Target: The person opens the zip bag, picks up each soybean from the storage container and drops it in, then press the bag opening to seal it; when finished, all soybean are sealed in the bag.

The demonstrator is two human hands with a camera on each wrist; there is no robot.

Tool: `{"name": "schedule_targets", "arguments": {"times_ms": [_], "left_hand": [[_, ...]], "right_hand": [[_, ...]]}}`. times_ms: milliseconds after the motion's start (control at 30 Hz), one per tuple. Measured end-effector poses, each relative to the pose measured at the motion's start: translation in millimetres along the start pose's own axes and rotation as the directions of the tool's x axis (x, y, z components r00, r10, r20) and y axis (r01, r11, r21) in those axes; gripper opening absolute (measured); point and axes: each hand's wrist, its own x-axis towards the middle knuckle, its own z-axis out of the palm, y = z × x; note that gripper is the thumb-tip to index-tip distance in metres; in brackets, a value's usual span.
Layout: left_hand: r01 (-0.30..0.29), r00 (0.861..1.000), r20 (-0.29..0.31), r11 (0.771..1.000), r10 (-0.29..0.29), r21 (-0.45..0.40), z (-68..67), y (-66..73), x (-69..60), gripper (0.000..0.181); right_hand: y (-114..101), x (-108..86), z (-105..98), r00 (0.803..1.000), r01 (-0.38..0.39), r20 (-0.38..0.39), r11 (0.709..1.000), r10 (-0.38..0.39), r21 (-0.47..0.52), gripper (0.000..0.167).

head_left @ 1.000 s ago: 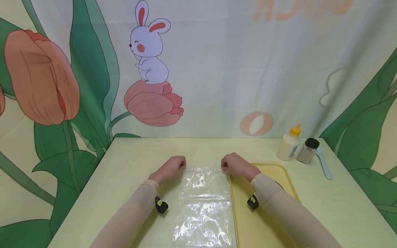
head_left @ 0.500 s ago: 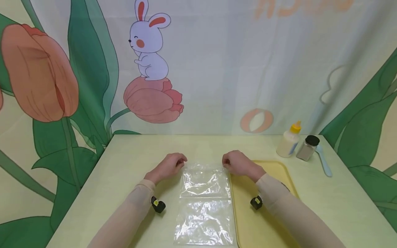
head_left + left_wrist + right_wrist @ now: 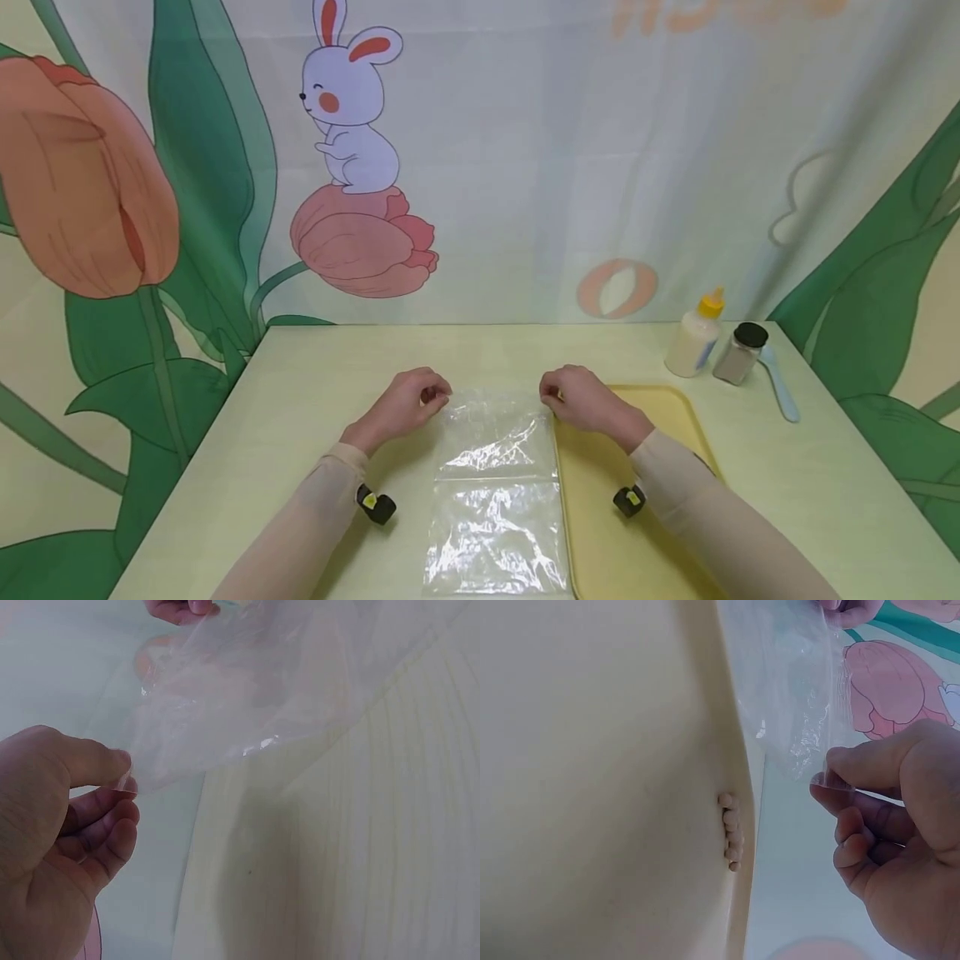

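Observation:
A clear plastic bag (image 3: pixel 495 483) lies lengthwise in front of the person, with a fold line across its middle and its far end lifted. Its far left corner is pinched between thumb and index finger of the left hand (image 3: pixel 408 403); in the left wrist view the film (image 3: pixel 247 690) stretches away from that grip. The right hand (image 3: pixel 585 400) pinches the far right corner, and its other fingers curl below, as the right wrist view shows. Under the right forearm is a yellow tray (image 3: pixel 607 517), beside the bag's right edge.
Several small round beige pieces (image 3: pixel 731 832) sit in a row along the tray's inner edge. At the back right stand a bottle with a yellow nozzle (image 3: pixel 693 337) and a black-lidded jar (image 3: pixel 740 354), with a light blue spoon-like tool (image 3: pixel 782 387) beside them. A printed curtain (image 3: pixel 510 167) hangs behind the table.
Both hands have shifted slightly outward, still at the bag's far corners. The film's far half has changed its folds and shine. The head view has tilted a little.

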Motion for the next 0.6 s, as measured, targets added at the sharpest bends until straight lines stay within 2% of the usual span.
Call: {"name": "schedule_targets", "arguments": {"times_ms": [200, 467, 600], "left_hand": [[-0.008, 1.0, -0.02, 0.999, 0.007, -0.049, -1.6, 4.3, -3.5, 0.006], [-0.053, 0.998, -0.037, 0.997, 0.05, -0.064, -2.8, 7.8, -7.8, 0.005], [-0.054, 0.998, -0.038, 0.996, 0.051, -0.074, -3.6, 10.6, -11.3, 0.004]], "right_hand": [[-3.2, -6.4, -4.2, 1.0, 0.014, -0.027, 1.0, -0.014, 0.012, 0.008], [-5.5, -14.5, -7.3, 0.999, 0.027, -0.042, 1.0, -0.026, 0.007, 0.006], [-7.5, -19.1, -8.1, 0.998, 0.037, -0.059, 0.999, -0.037, 0.003, 0.005]]}}
